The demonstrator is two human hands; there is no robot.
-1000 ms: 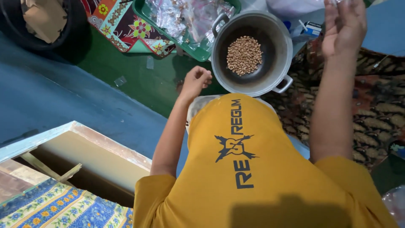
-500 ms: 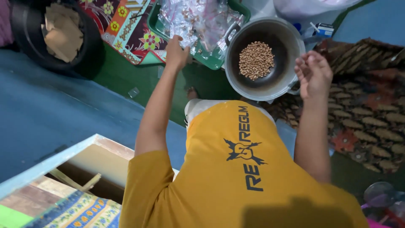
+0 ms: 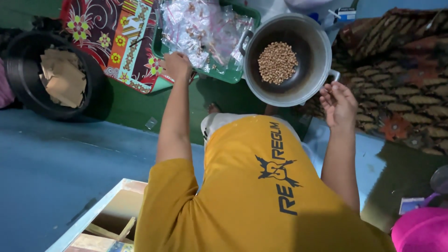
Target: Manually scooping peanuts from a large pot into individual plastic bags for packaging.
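My left hand [image 3: 176,65] reaches forward to a green tray [image 3: 233,74] heaped with small clear plastic bags [image 3: 200,25]. Its fingers curl into the near edge of the pile. A grey metal pot [image 3: 317,42] stands right of the tray, with a small mound of brown beans [image 3: 277,62] on its bottom. My right hand [image 3: 338,100] hovers palm up beside the pot's near handle [image 3: 333,74], fingers loosely apart and empty. My yellow shirt [image 3: 261,196] fills the lower middle.
A black bucket [image 3: 18,88] holding brown paper pieces [image 3: 63,77] sits at the left. A floral cloth [image 3: 116,37] lies beside the tray and a batik cloth [image 3: 401,84] at the right. An open wooden box [image 3: 107,219] is at bottom left, a pink object [image 3: 420,231] at bottom right.
My left hand went from near the pot's rim out to the bag pile and stays there. My right hand dropped from high on the right to beside the pot handle.
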